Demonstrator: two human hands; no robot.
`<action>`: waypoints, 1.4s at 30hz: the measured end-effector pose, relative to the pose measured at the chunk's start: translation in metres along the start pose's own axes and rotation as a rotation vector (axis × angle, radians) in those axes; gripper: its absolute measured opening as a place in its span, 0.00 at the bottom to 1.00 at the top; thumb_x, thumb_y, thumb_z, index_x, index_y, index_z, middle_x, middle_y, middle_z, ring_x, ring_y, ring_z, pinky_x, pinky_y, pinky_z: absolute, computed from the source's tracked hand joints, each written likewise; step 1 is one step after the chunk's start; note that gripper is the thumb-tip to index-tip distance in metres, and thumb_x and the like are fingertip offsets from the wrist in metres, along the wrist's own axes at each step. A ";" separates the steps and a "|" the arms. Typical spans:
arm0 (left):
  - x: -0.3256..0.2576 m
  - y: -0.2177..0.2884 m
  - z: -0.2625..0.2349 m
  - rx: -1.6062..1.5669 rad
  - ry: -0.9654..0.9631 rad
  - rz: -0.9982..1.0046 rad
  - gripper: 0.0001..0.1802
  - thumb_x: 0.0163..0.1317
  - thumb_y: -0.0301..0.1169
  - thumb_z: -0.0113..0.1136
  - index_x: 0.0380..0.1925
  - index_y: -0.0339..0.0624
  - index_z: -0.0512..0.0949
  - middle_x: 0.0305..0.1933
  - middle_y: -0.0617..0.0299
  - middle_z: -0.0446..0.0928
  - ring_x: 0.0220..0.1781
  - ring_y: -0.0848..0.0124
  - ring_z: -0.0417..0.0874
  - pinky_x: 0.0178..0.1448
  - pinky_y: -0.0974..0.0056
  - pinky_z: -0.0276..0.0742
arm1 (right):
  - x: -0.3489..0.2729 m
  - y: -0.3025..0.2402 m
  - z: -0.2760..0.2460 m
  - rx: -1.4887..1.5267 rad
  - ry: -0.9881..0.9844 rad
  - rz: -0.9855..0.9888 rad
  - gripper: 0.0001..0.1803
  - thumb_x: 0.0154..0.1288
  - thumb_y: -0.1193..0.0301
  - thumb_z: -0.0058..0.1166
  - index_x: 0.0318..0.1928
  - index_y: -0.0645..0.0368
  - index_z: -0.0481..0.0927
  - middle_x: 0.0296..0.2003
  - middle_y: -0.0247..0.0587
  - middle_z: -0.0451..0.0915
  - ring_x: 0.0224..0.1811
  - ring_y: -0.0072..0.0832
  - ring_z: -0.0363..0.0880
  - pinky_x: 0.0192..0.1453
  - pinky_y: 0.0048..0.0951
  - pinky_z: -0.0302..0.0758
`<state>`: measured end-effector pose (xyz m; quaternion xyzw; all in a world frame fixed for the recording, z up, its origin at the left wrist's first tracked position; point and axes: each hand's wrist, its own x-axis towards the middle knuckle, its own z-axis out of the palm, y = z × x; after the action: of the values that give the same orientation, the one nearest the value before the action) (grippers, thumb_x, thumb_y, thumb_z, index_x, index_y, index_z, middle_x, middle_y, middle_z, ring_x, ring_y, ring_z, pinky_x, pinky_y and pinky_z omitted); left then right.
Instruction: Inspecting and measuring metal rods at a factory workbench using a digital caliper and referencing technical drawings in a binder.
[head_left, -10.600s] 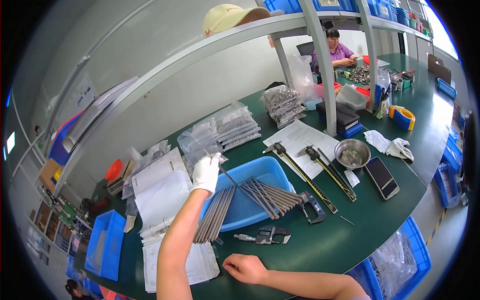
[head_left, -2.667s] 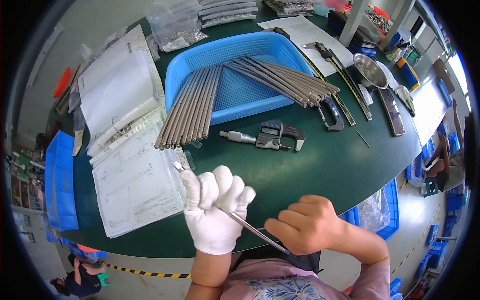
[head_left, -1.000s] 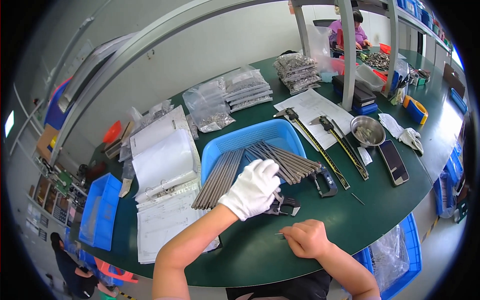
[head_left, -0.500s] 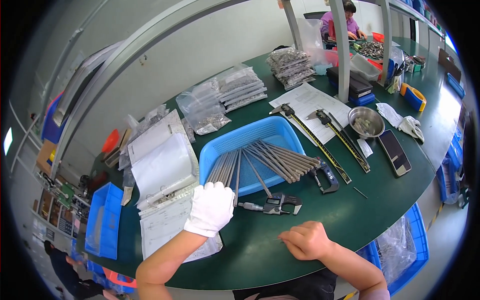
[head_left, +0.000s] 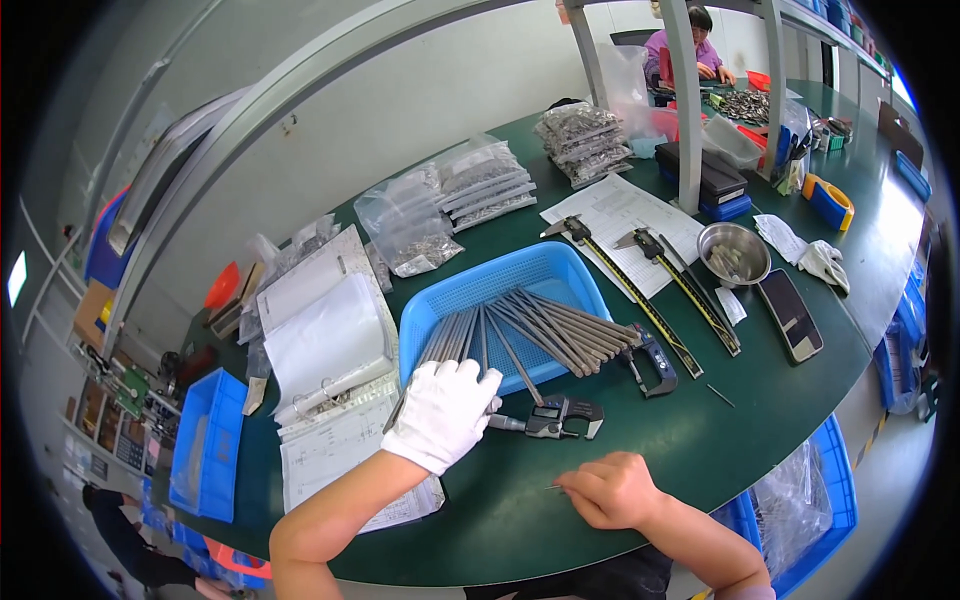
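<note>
left grip (head_left: 443, 412) over half-hidden rods (head_left: 455, 340)

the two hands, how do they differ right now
The left hand wears a white glove; the right hand is bare. The left hand lies spread at the near edge of the blue basket, over the ends of the metal rods; the right hand is curled on the green table, pinching something thin, too small to tell. Both reach in from the lower edge.
</note>
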<state>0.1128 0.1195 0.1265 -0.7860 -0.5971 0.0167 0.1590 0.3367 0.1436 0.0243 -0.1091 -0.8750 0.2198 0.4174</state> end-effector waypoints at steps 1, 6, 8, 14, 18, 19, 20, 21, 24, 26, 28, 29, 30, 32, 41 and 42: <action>0.005 -0.004 -0.002 -0.001 0.004 -0.002 0.14 0.53 0.37 0.59 0.39 0.46 0.75 0.29 0.58 0.70 0.32 0.60 0.74 0.40 0.60 0.68 | 0.000 0.000 -0.001 -0.008 0.003 0.002 0.07 0.47 0.75 0.55 0.31 0.55 0.78 0.16 0.33 0.72 0.14 0.31 0.71 0.18 0.30 0.68; 0.039 -0.070 0.029 -0.763 0.589 -0.266 0.08 0.62 0.35 0.52 0.29 0.45 0.76 0.34 0.61 0.78 0.30 0.69 0.78 0.35 0.63 0.74 | 0.006 0.000 0.004 -0.043 0.022 0.057 0.08 0.50 0.76 0.54 0.34 0.56 0.77 0.16 0.34 0.73 0.15 0.32 0.72 0.19 0.30 0.68; 0.052 -0.088 0.012 -1.219 0.812 -0.549 0.12 0.65 0.36 0.48 0.26 0.44 0.75 0.29 0.61 0.78 0.24 0.73 0.77 0.30 0.68 0.73 | 0.009 -0.002 0.004 -0.042 0.058 0.076 0.08 0.51 0.76 0.54 0.35 0.56 0.77 0.16 0.34 0.74 0.15 0.33 0.73 0.19 0.31 0.69; 0.031 -0.075 -0.067 -1.594 1.232 -0.684 0.22 0.68 0.45 0.42 0.16 0.49 0.63 0.14 0.68 0.62 0.11 0.81 0.55 0.14 0.74 0.51 | -0.004 0.006 -0.002 0.140 0.065 0.283 0.10 0.52 0.79 0.50 0.37 0.58 0.78 0.15 0.37 0.74 0.17 0.33 0.75 0.21 0.30 0.70; -0.015 -0.037 -0.072 -1.821 1.139 -0.711 0.24 0.68 0.47 0.40 0.14 0.50 0.59 0.12 0.69 0.56 0.10 0.81 0.50 0.13 0.74 0.46 | -0.006 0.005 0.003 0.325 0.047 0.299 0.11 0.50 0.82 0.50 0.36 0.63 0.79 0.22 0.39 0.80 0.22 0.28 0.80 0.27 0.24 0.75; -0.028 -0.028 -0.071 -2.034 1.071 -0.644 0.26 0.69 0.48 0.39 0.13 0.51 0.57 0.11 0.69 0.54 0.10 0.81 0.48 0.13 0.73 0.44 | -0.004 0.001 0.002 0.334 0.024 0.293 0.11 0.50 0.82 0.50 0.36 0.63 0.79 0.22 0.39 0.80 0.22 0.28 0.80 0.27 0.24 0.75; -0.039 -0.021 -0.067 -2.246 0.993 -0.561 0.27 0.69 0.49 0.37 0.12 0.51 0.54 0.10 0.69 0.52 0.10 0.80 0.46 0.13 0.73 0.43 | -0.001 -0.003 0.003 0.454 0.034 0.354 0.14 0.50 0.83 0.49 0.39 0.64 0.79 0.26 0.42 0.81 0.24 0.28 0.81 0.31 0.24 0.76; -0.049 -0.013 -0.060 -2.250 1.015 -0.580 0.27 0.69 0.49 0.37 0.12 0.51 0.54 0.10 0.69 0.52 0.10 0.80 0.46 0.13 0.73 0.43 | 0.000 -0.008 0.003 0.571 0.039 0.422 0.16 0.51 0.85 0.48 0.42 0.65 0.79 0.29 0.44 0.82 0.27 0.27 0.82 0.34 0.24 0.78; -0.069 0.014 -0.032 -2.540 0.934 -0.619 0.31 0.66 0.56 0.34 0.08 0.52 0.50 0.09 0.69 0.49 0.09 0.78 0.46 0.13 0.70 0.41 | 0.007 -0.022 0.003 0.653 0.062 0.466 0.18 0.53 0.86 0.47 0.46 0.66 0.78 0.34 0.46 0.82 0.31 0.27 0.82 0.39 0.25 0.78; -0.081 0.029 -0.009 -2.608 0.907 -0.730 0.35 0.63 0.62 0.32 0.06 0.51 0.49 0.08 0.69 0.48 0.09 0.77 0.46 0.14 0.70 0.40 | 0.008 -0.028 0.005 0.643 0.034 0.426 0.16 0.53 0.85 0.49 0.44 0.66 0.78 0.34 0.46 0.82 0.31 0.28 0.82 0.38 0.25 0.78; -0.089 0.042 0.012 -2.691 0.941 -0.764 0.35 0.62 0.63 0.31 0.05 0.51 0.51 0.08 0.69 0.48 0.09 0.77 0.47 0.14 0.70 0.40 | 0.014 -0.032 0.007 0.627 0.017 0.388 0.15 0.53 0.84 0.51 0.43 0.65 0.78 0.34 0.46 0.82 0.31 0.29 0.82 0.37 0.25 0.77; -0.091 0.046 0.019 -2.757 0.952 -0.787 0.35 0.62 0.63 0.31 0.05 0.51 0.52 0.08 0.69 0.48 0.09 0.77 0.46 0.15 0.70 0.40 | 0.021 -0.032 0.008 0.482 -0.047 0.217 0.14 0.52 0.82 0.53 0.42 0.64 0.79 0.34 0.44 0.81 0.29 0.30 0.81 0.34 0.26 0.76; -0.092 0.048 0.023 -2.774 0.956 -0.804 0.35 0.62 0.63 0.31 0.05 0.51 0.52 0.08 0.69 0.48 0.09 0.77 0.46 0.15 0.70 0.40 | 0.027 -0.033 0.009 0.339 -0.111 0.043 0.14 0.51 0.80 0.56 0.41 0.62 0.79 0.33 0.43 0.81 0.28 0.31 0.80 0.31 0.26 0.75; -0.094 0.053 0.030 -2.833 0.938 -0.810 0.34 0.64 0.60 0.31 0.05 0.50 0.53 0.08 0.69 0.49 0.09 0.77 0.46 0.15 0.69 0.40 | 0.036 -0.041 0.018 0.289 -0.115 0.024 0.13 0.50 0.79 0.57 0.40 0.61 0.80 0.32 0.41 0.80 0.26 0.32 0.78 0.29 0.27 0.73; -0.096 0.059 0.036 -2.852 0.960 -0.956 0.31 0.69 0.52 0.27 0.08 0.50 0.54 0.10 0.69 0.50 0.10 0.77 0.46 0.16 0.69 0.41 | 0.046 -0.050 0.044 0.234 -0.202 -0.015 0.10 0.47 0.78 0.60 0.34 0.57 0.79 0.29 0.37 0.78 0.23 0.31 0.76 0.23 0.27 0.70; -0.097 0.059 0.036 -2.845 0.966 -0.948 0.31 0.69 0.52 0.27 0.08 0.50 0.54 0.10 0.69 0.50 0.11 0.77 0.46 0.16 0.69 0.41 | 0.046 -0.051 0.045 0.221 -0.197 -0.020 0.11 0.47 0.78 0.60 0.34 0.57 0.79 0.29 0.36 0.78 0.23 0.31 0.76 0.24 0.27 0.70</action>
<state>0.1322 0.0228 0.0607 -0.0345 0.2002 0.8282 0.5223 0.2721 0.1032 0.0549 -0.0317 -0.8832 0.3206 0.3409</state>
